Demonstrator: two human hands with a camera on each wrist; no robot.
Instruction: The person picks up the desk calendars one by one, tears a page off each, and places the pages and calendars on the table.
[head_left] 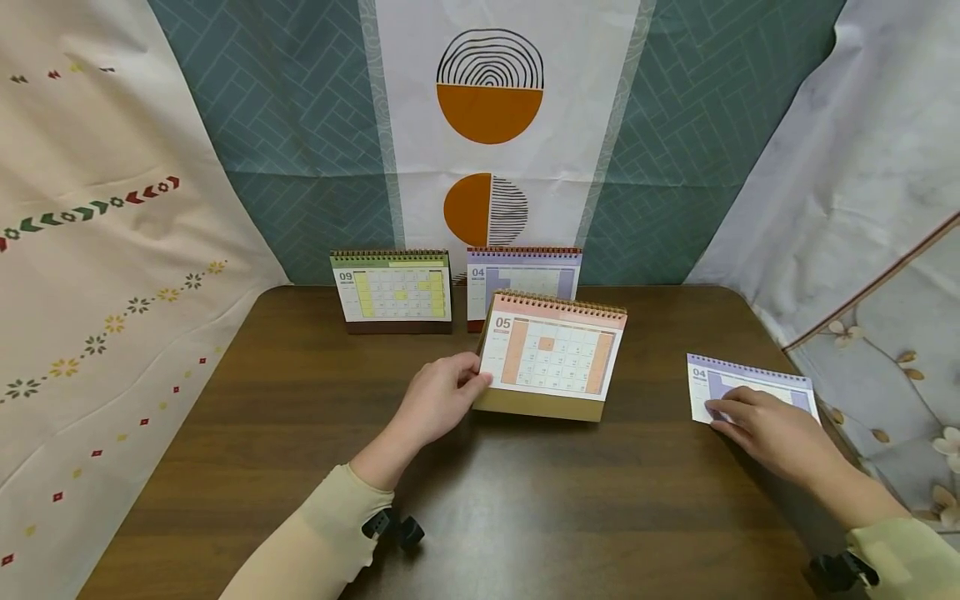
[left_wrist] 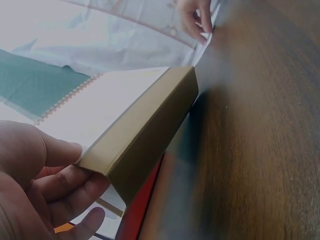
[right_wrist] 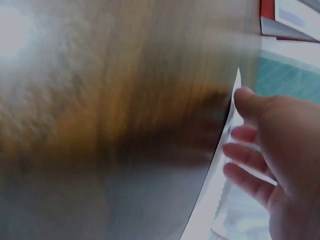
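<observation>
My left hand [head_left: 442, 396] grips the lower left corner of a spiral desk calendar [head_left: 555, 346] with pink bands and a gold base, marked 05. In the left wrist view the thumb lies on its page, with fingers under the gold base [left_wrist: 145, 125]; the calendar tilts close over the table. Far right, my right hand [head_left: 780, 433] rests over a loose purple calendar sheet [head_left: 750, 379] marked 04, fingertips at its left part. The right wrist view shows relaxed fingers [right_wrist: 250, 157] along the upper side of the sheet [right_wrist: 205, 205], seen nearly edge-on.
At the back of the brown table [head_left: 525, 500] stand a green-and-yellow calendar [head_left: 397, 292] marked 09 and a purple calendar [head_left: 480, 283] with a red base, partly hidden behind the pink one. Patterned cloths [head_left: 300, 125] hang around the table's back and sides.
</observation>
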